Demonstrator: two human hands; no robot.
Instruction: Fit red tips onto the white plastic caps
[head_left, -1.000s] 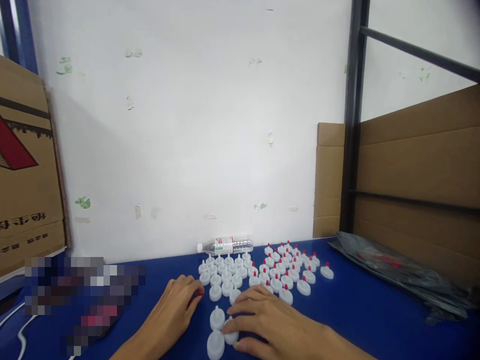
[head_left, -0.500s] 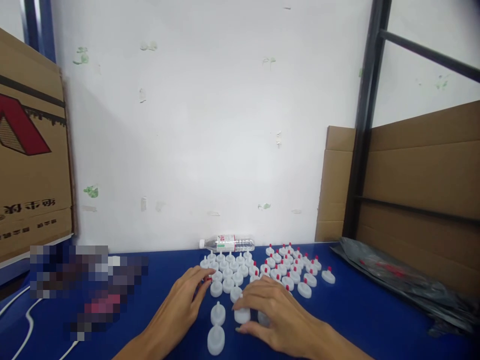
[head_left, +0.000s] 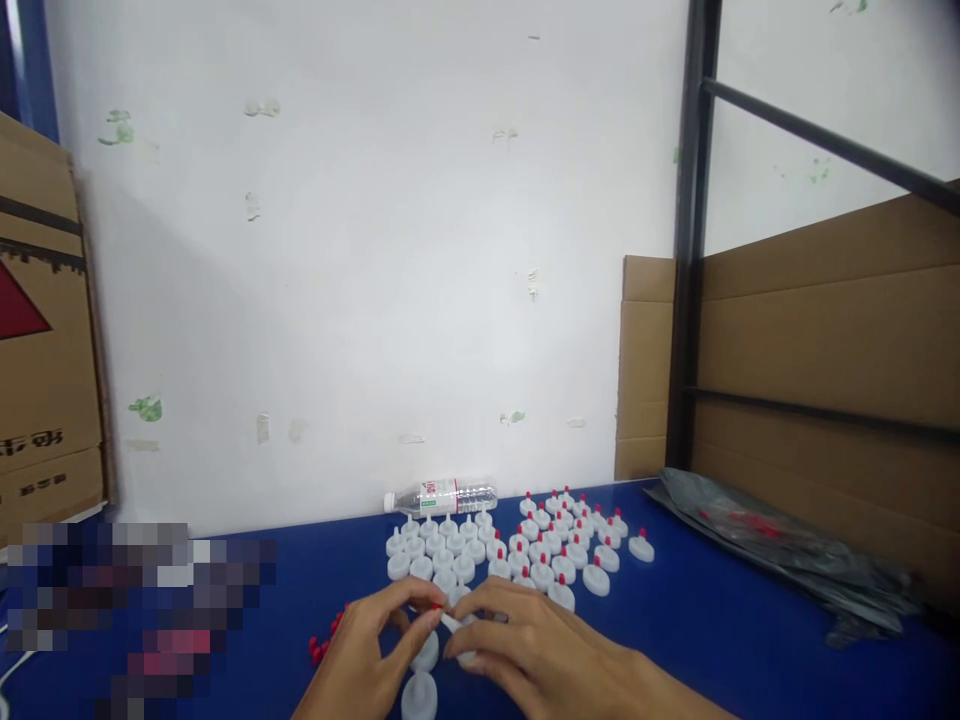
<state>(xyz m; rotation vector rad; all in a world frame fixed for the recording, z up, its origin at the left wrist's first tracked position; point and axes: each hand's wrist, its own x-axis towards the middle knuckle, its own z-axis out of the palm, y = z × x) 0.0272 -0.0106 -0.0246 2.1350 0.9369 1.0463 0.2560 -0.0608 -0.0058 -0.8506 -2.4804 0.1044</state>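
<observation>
My left hand (head_left: 375, 640) pinches a small red cap (head_left: 437, 606) between thumb and forefinger. Close beside it, my right hand (head_left: 544, 640) grips a white nozzle lid (head_left: 450, 622), whose spout is tilted toward the red cap. Fingers hide most of that lid, and whether cap and spout touch is hard to see. Below the hands stands another white lid (head_left: 419, 696) with a bare spout. Beyond them are several bare-spouted lids (head_left: 442, 580); to their right stand lids with red tips (head_left: 541, 574). Loose red caps (head_left: 316, 652) lie left of my left hand, partly covered by it.
A clear plastic bottle (head_left: 439, 496) lies along the white wall at the back of the blue table (head_left: 300, 590). Grey plastic bags (head_left: 780, 550) lie at the right, near cardboard (head_left: 817, 340) and a black metal frame (head_left: 686, 300). A printed carton (head_left: 45, 330) stands at left.
My right hand has picked up a white lid and tilted its spout leftward. My left hand has brought the red cap to the spout. The camera view has turned slightly right.
</observation>
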